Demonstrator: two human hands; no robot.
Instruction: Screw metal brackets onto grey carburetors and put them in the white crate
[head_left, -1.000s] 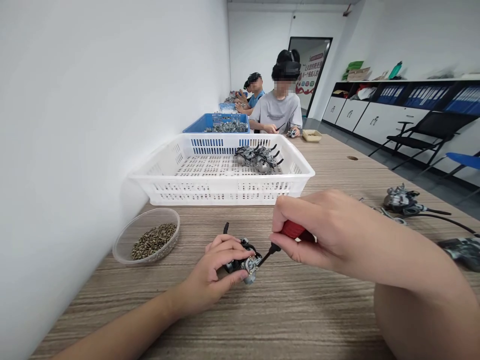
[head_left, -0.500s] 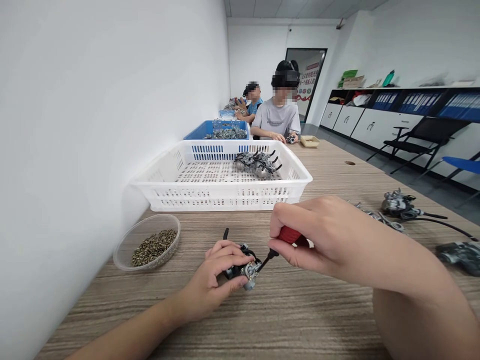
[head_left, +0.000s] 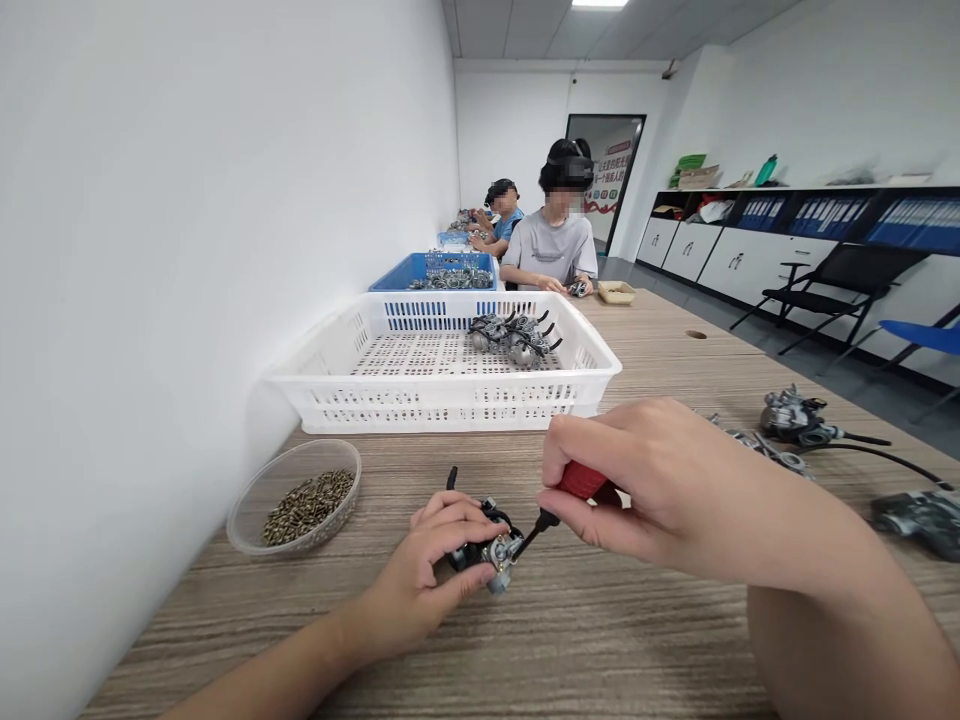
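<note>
My left hand [head_left: 420, 575] grips a small grey and black metal carburetor part [head_left: 491, 550] and presses it down on the wooden table [head_left: 585, 640]. My right hand [head_left: 645, 480] is closed around a red-handled screwdriver [head_left: 574, 492]. Its dark shaft slants down to the left and its tip touches the part. A clear plastic bowl of small screws [head_left: 300, 498] stands to the left of my left hand, near the wall.
A white perforated basket [head_left: 450, 395] behind my hands holds several similar parts [head_left: 517, 335]; a blue basket [head_left: 431, 270] stands beyond it. More parts with cables [head_left: 795, 420] lie at the right. Two other people sit farther along the table. Cabinets and chairs line the right wall.
The view has tilted slightly, so everything sits a little lower in the picture. My hands, the part and the screwdriver keep the same grip and pose.
</note>
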